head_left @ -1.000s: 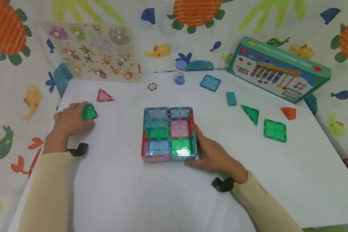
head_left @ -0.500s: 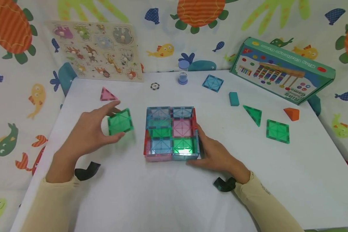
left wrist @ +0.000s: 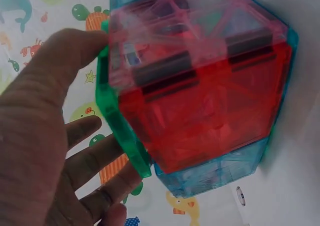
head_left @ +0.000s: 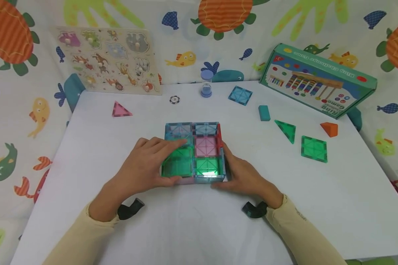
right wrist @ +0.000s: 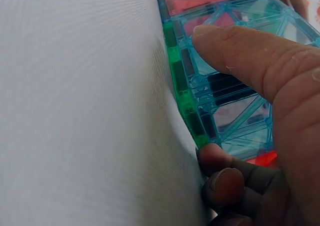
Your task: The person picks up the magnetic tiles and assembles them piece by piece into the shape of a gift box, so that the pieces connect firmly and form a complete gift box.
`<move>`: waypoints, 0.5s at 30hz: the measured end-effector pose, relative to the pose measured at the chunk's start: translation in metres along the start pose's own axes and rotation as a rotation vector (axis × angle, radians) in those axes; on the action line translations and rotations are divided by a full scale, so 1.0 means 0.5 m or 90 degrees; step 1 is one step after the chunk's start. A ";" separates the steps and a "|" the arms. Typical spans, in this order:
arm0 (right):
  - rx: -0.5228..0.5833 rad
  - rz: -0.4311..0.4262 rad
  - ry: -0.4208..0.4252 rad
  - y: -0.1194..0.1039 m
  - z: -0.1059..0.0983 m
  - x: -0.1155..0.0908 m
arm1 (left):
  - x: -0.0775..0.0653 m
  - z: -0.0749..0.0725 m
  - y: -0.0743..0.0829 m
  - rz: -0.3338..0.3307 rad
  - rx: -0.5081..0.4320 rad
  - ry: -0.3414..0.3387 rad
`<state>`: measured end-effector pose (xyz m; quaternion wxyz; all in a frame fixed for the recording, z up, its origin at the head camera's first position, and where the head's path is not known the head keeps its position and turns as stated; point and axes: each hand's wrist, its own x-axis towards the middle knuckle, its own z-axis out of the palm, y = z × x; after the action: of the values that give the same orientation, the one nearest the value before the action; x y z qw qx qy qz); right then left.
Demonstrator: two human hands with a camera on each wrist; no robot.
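Near the table's middle stands a low open-topped box of see-through magnetic tiles, with blue, pink, red and green panels. My left hand holds a green square magnetic tile by its edges, over the box's front-left part. In the left wrist view, this green tile lies along the box's rim beside a red wall, with the thumb at one edge and fingers at the other. My right hand grips the box's front-right corner. The right wrist view has its thumb against a blue wall.
On the right lie a green triangle, a green square, a teal block and an orange piece. Behind are a blue square, an hourglass, a chip, a game box and an animal puzzle. A pink triangle lies left.
My left hand has carried the green square tile from the table's left side rightward onto the box's front-left part. My right hand has stayed at the box's right corner.
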<state>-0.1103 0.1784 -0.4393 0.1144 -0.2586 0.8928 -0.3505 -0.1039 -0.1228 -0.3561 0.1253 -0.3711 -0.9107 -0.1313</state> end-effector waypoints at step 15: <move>-0.008 0.005 0.005 -0.003 0.003 0.003 | -0.013 0.014 -0.012 -0.003 -0.036 0.008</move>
<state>-0.1107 0.1760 -0.4394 0.1106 -0.2545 0.8964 -0.3456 -0.1045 -0.1287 -0.3658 0.1205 -0.3716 -0.9066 -0.1594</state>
